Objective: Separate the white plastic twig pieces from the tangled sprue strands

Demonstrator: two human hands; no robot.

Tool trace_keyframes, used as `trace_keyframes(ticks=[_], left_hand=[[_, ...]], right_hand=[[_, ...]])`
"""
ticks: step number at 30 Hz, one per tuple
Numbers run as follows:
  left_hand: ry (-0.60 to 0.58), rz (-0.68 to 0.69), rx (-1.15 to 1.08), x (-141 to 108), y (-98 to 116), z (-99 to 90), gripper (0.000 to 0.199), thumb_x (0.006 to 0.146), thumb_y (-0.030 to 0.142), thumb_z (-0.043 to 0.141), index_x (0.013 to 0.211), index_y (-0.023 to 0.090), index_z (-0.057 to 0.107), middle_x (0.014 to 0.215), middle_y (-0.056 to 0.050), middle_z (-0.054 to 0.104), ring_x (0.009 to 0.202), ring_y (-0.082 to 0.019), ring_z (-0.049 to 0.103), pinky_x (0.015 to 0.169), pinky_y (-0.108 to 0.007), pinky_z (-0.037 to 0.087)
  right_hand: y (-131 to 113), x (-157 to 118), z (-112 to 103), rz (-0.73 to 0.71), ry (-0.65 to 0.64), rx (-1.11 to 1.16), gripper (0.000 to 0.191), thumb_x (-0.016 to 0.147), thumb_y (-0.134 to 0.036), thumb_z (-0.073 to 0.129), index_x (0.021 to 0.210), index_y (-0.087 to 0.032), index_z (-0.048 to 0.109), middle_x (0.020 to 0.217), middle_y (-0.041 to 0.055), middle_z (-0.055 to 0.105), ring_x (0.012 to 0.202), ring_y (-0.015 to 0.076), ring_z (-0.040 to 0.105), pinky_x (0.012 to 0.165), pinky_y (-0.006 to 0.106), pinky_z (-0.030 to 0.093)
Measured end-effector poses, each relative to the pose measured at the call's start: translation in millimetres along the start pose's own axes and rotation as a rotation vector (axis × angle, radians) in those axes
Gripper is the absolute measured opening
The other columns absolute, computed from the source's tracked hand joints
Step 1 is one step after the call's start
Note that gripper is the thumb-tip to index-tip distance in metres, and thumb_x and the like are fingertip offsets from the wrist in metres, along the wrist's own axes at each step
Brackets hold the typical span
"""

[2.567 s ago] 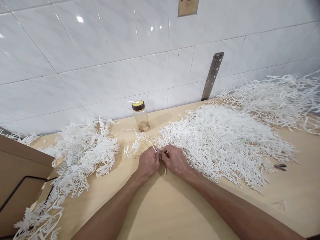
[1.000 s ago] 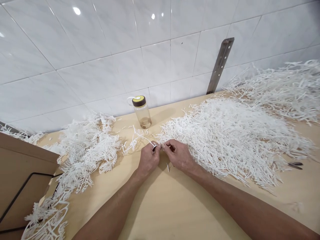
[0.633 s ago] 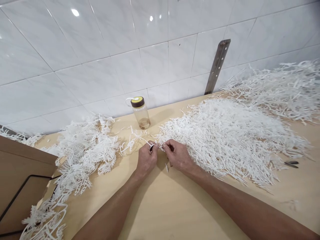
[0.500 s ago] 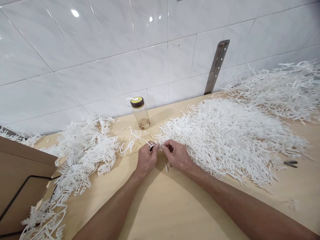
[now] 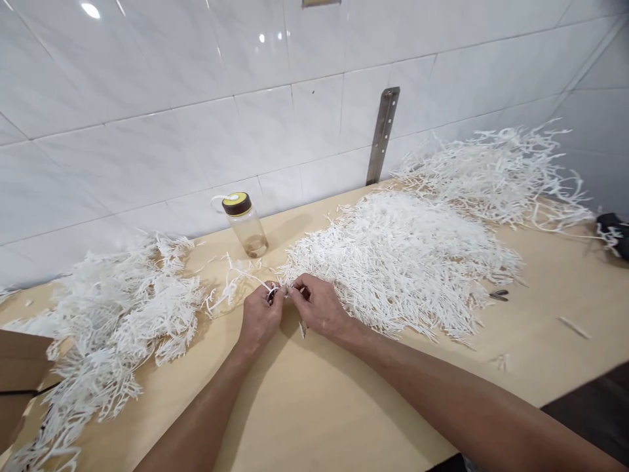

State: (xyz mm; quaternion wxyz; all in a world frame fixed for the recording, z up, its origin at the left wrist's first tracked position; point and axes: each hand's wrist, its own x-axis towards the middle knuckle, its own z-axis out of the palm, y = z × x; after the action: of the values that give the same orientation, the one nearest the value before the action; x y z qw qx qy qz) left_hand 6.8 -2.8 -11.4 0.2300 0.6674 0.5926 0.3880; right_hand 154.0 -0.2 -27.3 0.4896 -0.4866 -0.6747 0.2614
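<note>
My left hand (image 5: pixel 260 319) is closed, thumb against forefinger, on a thin white branched plastic strand (image 5: pixel 239 269) whose forked end trails left over the table. Almost touching it, my right hand (image 5: pixel 320 309) is pinched at the strand's near end; what sits between its fingertips is too small to make out. A small brownish, pale-tipped piece (image 5: pixel 302 328) shows just below my right hand. Right behind that hand spreads a big heap of short white plastic pieces (image 5: pixel 403 255). To the left lies a tangled heap of white branched strands (image 5: pixel 122 301).
A clear bottle (image 5: pixel 249 233) with a dark and yellow lid stands behind my hands. A metal bracket (image 5: pixel 383 134) rises against the tiled wall. More long strands (image 5: pixel 496 170) lie at the back right. A small dark object (image 5: pixel 498 295) lies beside the heap. A cardboard box (image 5: pixel 22 373) is at left.
The view has turned right, so everything sits farther left in the picture and a black object shows at the right edge. Both hands keep nearly the same pinched pose.
</note>
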Motion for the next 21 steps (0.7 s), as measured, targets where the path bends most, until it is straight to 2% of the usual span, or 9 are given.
trace_keyframes(ticks=[11,21], left_hand=[[0.011,0.012,0.055,2.6,-3.8,0.4,0.030,0.084,0.044,0.055,0.068,0.019,0.059,0.056,0.003,0.052,0.055,-0.013,0.046,0.055,-0.024,0.036],[0.065,-0.039,0.006,5.7,-3.3,-1.4,0.030,0.083,0.043,0.054,0.063,0.020,0.053,0.056,0.003,0.051,0.056,-0.014,0.046,0.056,-0.025,0.036]], right_hand=[[3.0,0.6,1.5,-0.076,0.003,-0.033,0.011,0.089,-0.019,0.053,0.080,-0.019,0.059,0.072,0.0011,0.062,0.065,0.0140,0.054,0.064,0.026,0.042],[2.1,-2.2,10.0,-0.201,-0.055,-0.092,0.018,0.098,-0.022,0.039,0.085,-0.020,0.051,0.085,0.0055,0.059,0.076,0.0182,0.054,0.071,0.031,0.044]])
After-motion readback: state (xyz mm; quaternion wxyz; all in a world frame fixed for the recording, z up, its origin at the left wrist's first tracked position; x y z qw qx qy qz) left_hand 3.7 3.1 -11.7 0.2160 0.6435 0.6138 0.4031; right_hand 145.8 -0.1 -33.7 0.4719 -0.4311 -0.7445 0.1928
